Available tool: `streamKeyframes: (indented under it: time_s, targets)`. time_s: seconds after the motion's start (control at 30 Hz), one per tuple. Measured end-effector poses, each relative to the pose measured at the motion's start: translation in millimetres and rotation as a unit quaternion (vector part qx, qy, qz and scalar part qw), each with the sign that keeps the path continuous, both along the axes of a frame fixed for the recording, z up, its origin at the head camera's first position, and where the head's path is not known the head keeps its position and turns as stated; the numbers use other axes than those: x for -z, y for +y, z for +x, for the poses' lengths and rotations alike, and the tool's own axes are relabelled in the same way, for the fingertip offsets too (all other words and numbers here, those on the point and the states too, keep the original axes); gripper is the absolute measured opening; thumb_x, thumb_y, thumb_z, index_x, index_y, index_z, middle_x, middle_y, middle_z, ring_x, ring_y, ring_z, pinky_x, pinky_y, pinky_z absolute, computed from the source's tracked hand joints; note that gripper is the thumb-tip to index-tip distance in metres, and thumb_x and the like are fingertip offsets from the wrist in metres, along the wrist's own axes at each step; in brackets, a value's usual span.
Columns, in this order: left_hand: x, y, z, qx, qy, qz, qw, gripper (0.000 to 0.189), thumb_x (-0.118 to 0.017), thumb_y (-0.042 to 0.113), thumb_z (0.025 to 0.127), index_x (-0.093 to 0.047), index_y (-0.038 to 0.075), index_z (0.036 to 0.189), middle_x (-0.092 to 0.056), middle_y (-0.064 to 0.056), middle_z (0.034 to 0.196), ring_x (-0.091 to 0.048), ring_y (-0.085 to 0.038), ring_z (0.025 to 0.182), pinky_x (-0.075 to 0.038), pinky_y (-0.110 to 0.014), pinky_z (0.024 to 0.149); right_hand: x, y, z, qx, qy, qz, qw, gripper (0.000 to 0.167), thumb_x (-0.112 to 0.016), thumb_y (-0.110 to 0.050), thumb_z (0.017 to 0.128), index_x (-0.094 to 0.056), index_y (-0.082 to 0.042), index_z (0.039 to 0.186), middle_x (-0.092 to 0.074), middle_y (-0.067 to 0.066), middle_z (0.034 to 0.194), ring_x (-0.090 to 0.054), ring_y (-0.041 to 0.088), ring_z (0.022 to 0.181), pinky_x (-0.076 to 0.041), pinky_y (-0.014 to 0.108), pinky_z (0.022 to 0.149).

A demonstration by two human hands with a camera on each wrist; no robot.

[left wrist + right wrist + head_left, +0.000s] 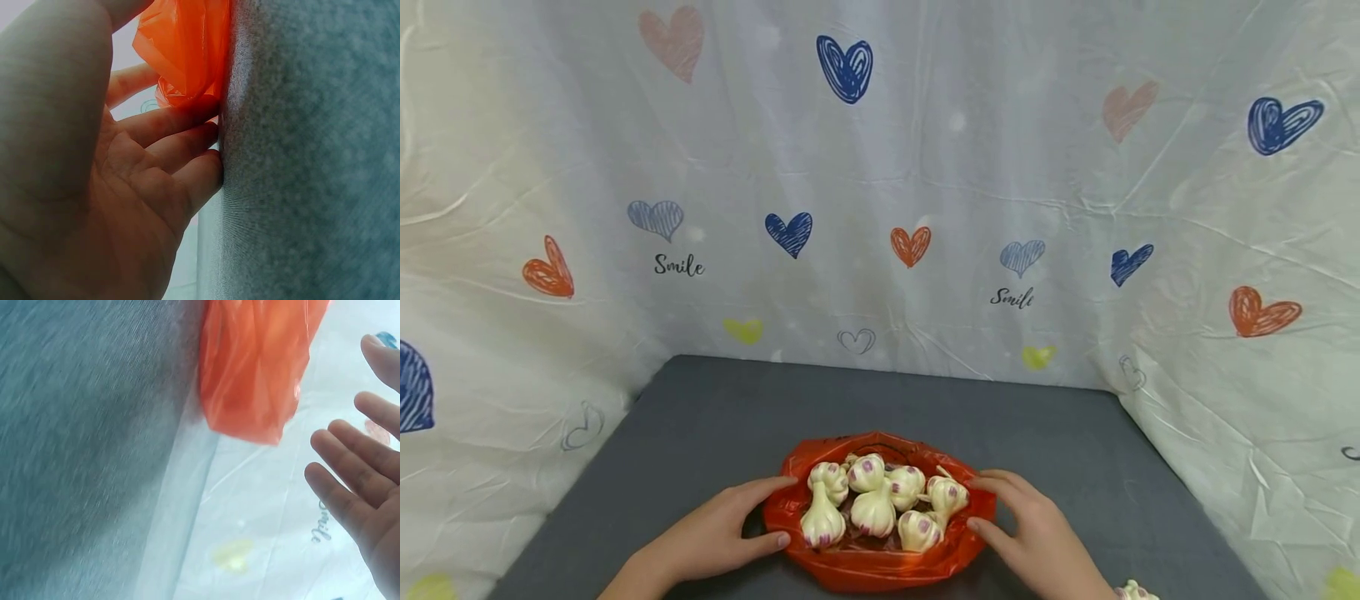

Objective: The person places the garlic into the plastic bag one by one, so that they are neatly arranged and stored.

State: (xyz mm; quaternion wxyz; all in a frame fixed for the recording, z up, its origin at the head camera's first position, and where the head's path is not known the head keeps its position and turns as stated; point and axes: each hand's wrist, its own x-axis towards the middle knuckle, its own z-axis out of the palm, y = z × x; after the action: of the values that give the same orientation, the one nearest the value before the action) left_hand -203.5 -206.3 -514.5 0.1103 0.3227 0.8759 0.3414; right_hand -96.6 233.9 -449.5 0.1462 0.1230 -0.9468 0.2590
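Note:
A red plastic bag (pixel 865 577) stands on the dark grey table with its mouth spread wide. Several garlic bulbs (pixel 823 527), whitish with purple patches, lie inside it. At the bag's left side is my left hand (pixel 718 529), thumb and forefinger spread against the rim. In the left wrist view its other fingers (pixel 197 172) reach down to the tabletop beside the bag. My right hand (pixel 1037 529) is at the right rim, thumb and fingers apart. The right wrist view shows that hand (pixel 375 494) with extended fingers, a gap separating them from the bag (pixel 256 381).
Part of another garlic bulb (pixel 1135 592) shows at the bottom edge, beside my right wrist. The grey table (pixel 820 398) ends at a white curtain (pixel 955 175) printed with hearts, which hangs behind it and along both sides.

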Motion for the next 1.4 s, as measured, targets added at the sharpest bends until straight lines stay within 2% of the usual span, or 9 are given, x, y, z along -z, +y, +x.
streamKeyframes:
  time_s: [0.3,0.5,0.77,1.4]
  targets:
    - [0.0,-0.5,0.3,0.002,-0.005,-0.003,1.0000,0.079,-0.066,0.071,0.100,-0.051,0.027,0.163,-0.057,-0.004,0.160,-0.057,-0.036,0.145,-0.051,-0.065,0.110,5.1,18,4.9,0.058,-0.048,-0.002,0.9972,0.040,-0.093,-0.037,0.089,-0.078,-0.024,0.125,-0.070,-0.007,0.128,-0.071,0.024,0.118,-0.062,0.049,0.096]
    - [0.9,-0.7,-0.6,-0.001,-0.005,-0.005,1.0000,0.079,-0.067,0.071,0.100,-0.051,0.028,0.163,-0.057,-0.003,0.160,-0.057,-0.036,0.144,-0.051,-0.065,0.110,9.3,32,9.1,0.081,-0.053,0.009,0.9953,0.044,-0.094,-0.037,0.089,-0.078,-0.017,0.125,-0.072,0.000,0.128,-0.071,0.027,0.117,-0.061,0.053,0.095]
    - [-0.7,-0.2,0.3,0.001,-0.006,-0.002,1.0000,0.079,-0.067,0.070,0.101,-0.052,0.024,0.163,-0.057,-0.004,0.160,-0.057,-0.037,0.144,-0.051,-0.066,0.110,16.9,47,14.7,0.088,-0.032,0.029,0.9952,0.044,-0.096,-0.036,0.086,-0.079,-0.016,0.122,-0.073,-0.001,0.124,-0.073,0.025,0.112,-0.062,0.052,0.093]
    - [-2.4,-0.1,1.1,0.002,-0.002,0.000,1.0000,0.078,-0.067,0.069,0.101,-0.052,0.024,0.163,-0.057,-0.005,0.159,-0.057,-0.037,0.144,-0.051,-0.065,0.109,27.0,76,28.2,0.137,-0.071,0.044,0.9870,0.050,-0.093,-0.041,0.088,-0.078,-0.012,0.126,-0.073,0.008,0.130,-0.072,0.033,0.115,-0.060,0.055,0.094]
